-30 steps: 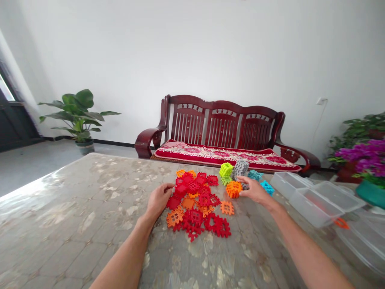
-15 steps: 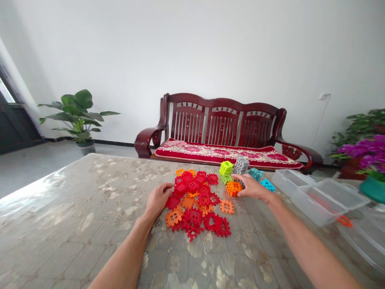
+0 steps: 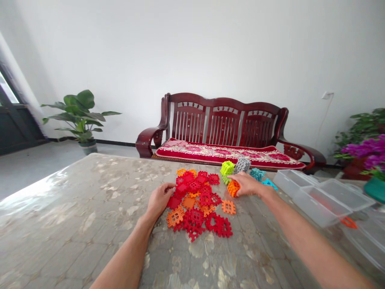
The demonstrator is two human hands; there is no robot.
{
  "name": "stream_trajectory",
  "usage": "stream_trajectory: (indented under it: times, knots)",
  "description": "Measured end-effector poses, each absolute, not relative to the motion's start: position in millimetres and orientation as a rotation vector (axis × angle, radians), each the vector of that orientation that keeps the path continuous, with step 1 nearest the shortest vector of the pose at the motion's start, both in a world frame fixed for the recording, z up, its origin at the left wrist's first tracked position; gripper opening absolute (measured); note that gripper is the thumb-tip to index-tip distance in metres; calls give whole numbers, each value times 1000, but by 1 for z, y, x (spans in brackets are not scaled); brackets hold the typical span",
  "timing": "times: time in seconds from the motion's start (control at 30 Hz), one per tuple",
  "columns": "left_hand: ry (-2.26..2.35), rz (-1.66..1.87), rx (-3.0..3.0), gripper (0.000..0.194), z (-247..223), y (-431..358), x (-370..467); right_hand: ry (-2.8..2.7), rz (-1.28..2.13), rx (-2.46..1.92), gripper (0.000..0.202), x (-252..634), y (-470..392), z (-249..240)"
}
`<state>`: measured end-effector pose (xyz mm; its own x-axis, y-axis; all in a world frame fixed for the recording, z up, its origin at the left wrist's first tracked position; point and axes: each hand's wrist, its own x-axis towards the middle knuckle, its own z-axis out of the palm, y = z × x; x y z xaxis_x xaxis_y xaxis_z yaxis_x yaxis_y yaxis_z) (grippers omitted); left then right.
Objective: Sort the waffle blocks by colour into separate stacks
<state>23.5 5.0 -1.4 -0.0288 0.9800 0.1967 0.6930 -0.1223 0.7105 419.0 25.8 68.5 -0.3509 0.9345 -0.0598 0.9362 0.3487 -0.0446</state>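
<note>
Right hand [image 3: 248, 185] around orange pieces [image 3: 233, 188], lime stack [image 3: 227, 171] just beside

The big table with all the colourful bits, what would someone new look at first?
Probably the heap of red and orange pieces on the table, between the left hand and the right hand. Then maybe the bright lime-green stack, just beyond the orange stack in the right hand. Behind the table, a dark red bench stands by the wall.
</note>
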Motion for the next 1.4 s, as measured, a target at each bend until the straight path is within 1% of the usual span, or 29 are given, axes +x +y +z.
stream_trajectory:
  times: [0.13,0.2,0.33,0.47,0.57,0.63,0.77,0.8,0.93,1.03,1.13,1.17,1.27,1.4]
  knots:
    - [1737,973,1852,31,-2,6,24,2598,-125,1748,90,419,22,71]
    - [1738,983,1841,31,-1,5,25,2658,-109,1746,87,416,15,75]
    - [1735,1014,1798,32,1,4,26,2855,-123,1834,65,391,-6,76]
    - [1712,1075,1719,32,3,4,25,3008,-442,1828,42,338,-32,68]
    - [1739,1130,1659,33,2,5,24,3058,-578,1792,33,288,-50,64]
    - [1729,1158,1639,33,1,6,23,3120,-618,1703,30,256,-60,63]
    - [1683,1223,1605,33,-1,7,22,3191,-440,1517,38,210,-75,58]
    - [1679,1233,1597,33,-1,7,22,3167,-416,1503,37,203,-78,56]
    - [1683,1209,1608,32,0,6,23,3095,-467,1456,23,199,-83,49]
    - [1695,1154,1649,33,1,5,25,3075,-472,1616,21,213,-72,49]
    - [1715,1091,1698,34,2,3,26,2965,-318,1932,24,233,-52,48]
    - [1719,1070,1716,34,2,3,26,2932,-269,1966,25,238,-45,46]
    - [1703,1026,1777,34,2,2,26,2893,-180,1924,26,250,-33,41]
    - [1661,1001,1834,35,3,2,25,2818,-173,1916,21,251,-29,40]
